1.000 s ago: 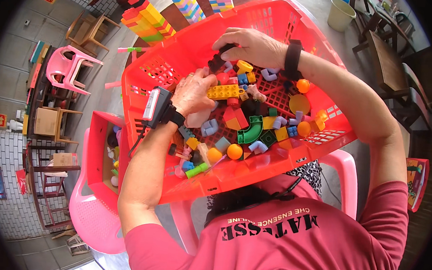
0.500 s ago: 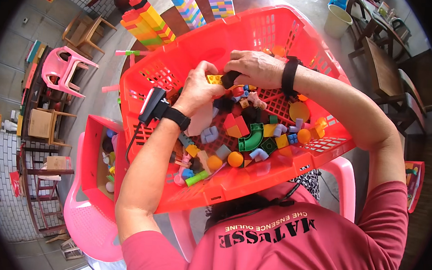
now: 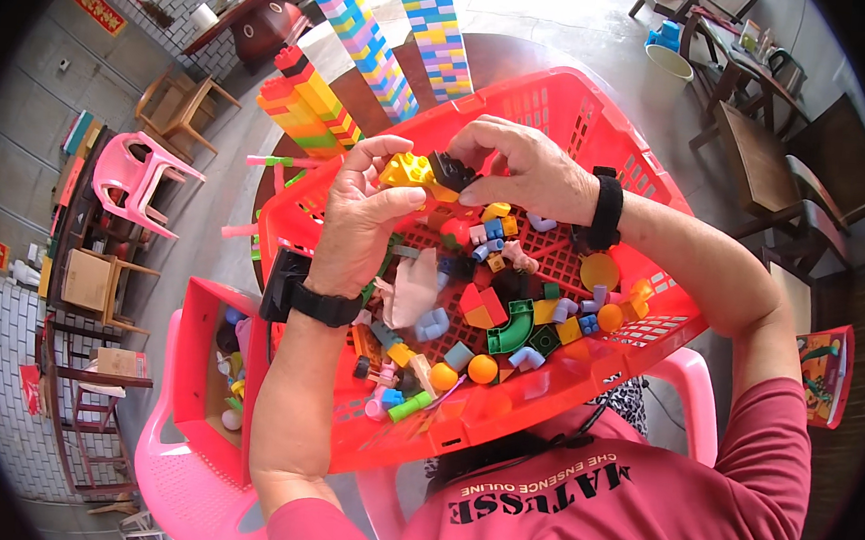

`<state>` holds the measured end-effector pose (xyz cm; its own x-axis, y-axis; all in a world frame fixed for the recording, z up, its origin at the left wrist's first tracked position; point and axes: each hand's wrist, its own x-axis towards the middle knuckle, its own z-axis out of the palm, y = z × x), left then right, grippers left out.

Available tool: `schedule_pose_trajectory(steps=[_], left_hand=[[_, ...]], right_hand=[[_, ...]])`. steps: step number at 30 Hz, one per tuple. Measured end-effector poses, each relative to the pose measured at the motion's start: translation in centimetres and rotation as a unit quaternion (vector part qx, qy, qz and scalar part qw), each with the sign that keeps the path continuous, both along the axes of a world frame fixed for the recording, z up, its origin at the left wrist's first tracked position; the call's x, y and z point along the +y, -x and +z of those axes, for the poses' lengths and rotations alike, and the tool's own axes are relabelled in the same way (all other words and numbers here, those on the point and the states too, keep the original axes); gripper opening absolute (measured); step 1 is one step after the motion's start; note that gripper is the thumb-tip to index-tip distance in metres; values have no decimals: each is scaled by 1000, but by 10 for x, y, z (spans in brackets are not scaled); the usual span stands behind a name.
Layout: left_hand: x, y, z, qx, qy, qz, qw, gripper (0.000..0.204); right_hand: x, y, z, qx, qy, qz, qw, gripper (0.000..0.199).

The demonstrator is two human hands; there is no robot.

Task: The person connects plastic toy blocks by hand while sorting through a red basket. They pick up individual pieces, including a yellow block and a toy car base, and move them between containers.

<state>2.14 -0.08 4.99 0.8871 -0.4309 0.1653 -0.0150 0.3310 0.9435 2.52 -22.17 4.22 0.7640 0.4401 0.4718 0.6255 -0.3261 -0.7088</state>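
Over the red plastic basket (image 3: 370,451), my left hand (image 3: 348,219) pinches a yellow building block (image 3: 406,171) between thumb and fingers. A black building block (image 3: 451,172) is gripped by my right hand (image 3: 540,172), its studs showing. The two blocks meet end to end; whether they are joined I cannot tell. Below them lie mixed toy pieces, among them a green curved piece (image 3: 511,326), a red wedge-like piece (image 3: 482,307), an orange ball (image 3: 483,369) and a pale pink flat piece (image 3: 413,287).
Beyond the basket, tall stacks of blocks stand on a round dark table: a red-yellow one (image 3: 298,115), a pastel one (image 3: 363,39) and another pastel one (image 3: 437,40). To the left, a red box (image 3: 205,395) of toys rests on a pink chair (image 3: 191,489).
Both hands have come up from the basket's contents with the blocks, which now show more fully. My left fingers have spread somewhat around the yellow block. The whole view has shifted slightly.
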Motion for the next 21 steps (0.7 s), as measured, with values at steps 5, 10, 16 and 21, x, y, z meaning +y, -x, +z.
schedule_pose_trajectory(steps=[5,10,16,21], left_hand=[[-10,9,-1,12,4,4,1000,33],[-18,16,-2,14,25,32,999,26],[-17,17,-2,4,51,10,999,26],[-17,16,-5,-4,91,-8,996,27]], right_hand=[[0,0,2,8,-1,6,1000,39],[-2,1,3,-22,37,15,999,41],[-4,-1,2,-106,53,31,992,46],[0,-4,-6,-162,46,43,985,60]])
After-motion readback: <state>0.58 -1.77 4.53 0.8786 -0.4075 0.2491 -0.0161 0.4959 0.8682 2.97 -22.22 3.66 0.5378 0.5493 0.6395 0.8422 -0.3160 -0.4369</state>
